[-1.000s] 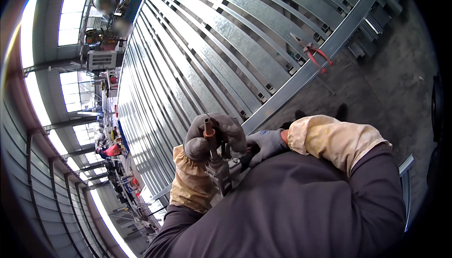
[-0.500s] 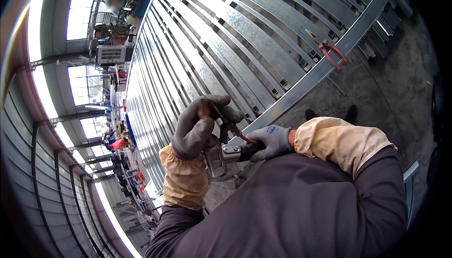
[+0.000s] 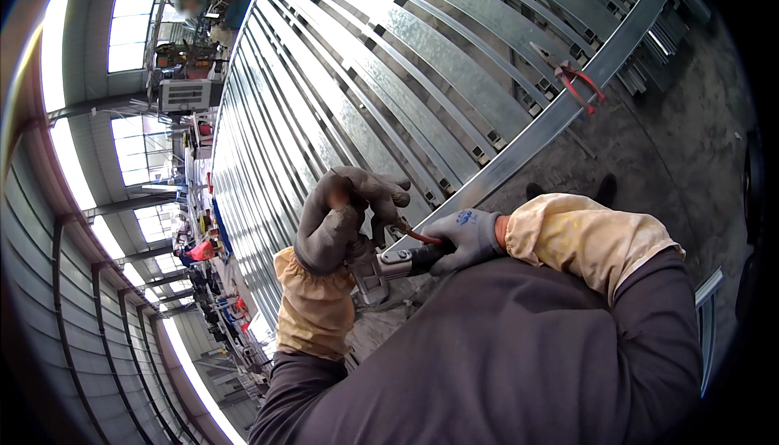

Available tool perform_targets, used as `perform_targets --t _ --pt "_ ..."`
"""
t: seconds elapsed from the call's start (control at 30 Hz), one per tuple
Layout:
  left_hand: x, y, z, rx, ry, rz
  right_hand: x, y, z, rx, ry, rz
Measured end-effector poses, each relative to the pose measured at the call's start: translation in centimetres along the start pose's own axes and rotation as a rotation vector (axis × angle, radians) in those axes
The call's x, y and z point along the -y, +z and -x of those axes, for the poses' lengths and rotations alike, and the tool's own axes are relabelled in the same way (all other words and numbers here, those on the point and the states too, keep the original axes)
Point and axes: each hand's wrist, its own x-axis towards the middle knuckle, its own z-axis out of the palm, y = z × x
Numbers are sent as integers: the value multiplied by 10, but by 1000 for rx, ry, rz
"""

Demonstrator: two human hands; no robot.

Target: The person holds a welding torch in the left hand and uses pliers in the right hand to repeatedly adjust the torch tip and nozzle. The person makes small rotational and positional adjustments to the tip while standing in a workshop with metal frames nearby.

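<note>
My left hand (image 3: 333,222), in a worn grey glove with a hole in it, bends its fingers over the front end of a hand-held tool. What its fingers grip is hidden. The tool (image 3: 396,257) has a silver metal housing and a black grip, and a thin reddish-brown curved part shows beside it. My right hand (image 3: 464,238), in a grey coated glove, is closed around the black grip in front of my body. Both forearms wear tan cuffs. Past my hands lies a large frame of galvanized steel slats (image 3: 438,60).
Red-handled pliers (image 3: 580,86) lie across the frame's near rail (image 3: 531,141). More metal profiles (image 3: 661,39) lie beyond the rail at the right. My shoes (image 3: 604,189) stand on the concrete floor (image 3: 649,153). A beige cabinet (image 3: 185,94) and cluttered equipment line the workshop at left.
My left hand's fingers have shifted, with the fingertips now more spread over the tool's end. My right hand stays on the grip. The view has moved slightly.
</note>
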Motion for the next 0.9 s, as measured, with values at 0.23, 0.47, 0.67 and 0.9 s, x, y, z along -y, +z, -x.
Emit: perform_targets --t 0.23,0.47,0.67,0.9 --pt "-9 -11 1 -85 -161 24 -4 5 -9 -40 -8 -71" --pt "9 -61 45 -184 -64 -114 11 -3 -12 -285 6 -184" --pt "74 -8 88 -500 -222 111 31 -6 -23 -472 -15 -505" --pt "84 15 31 -384 -176 237 26 5 -23 -454 -160 -602"
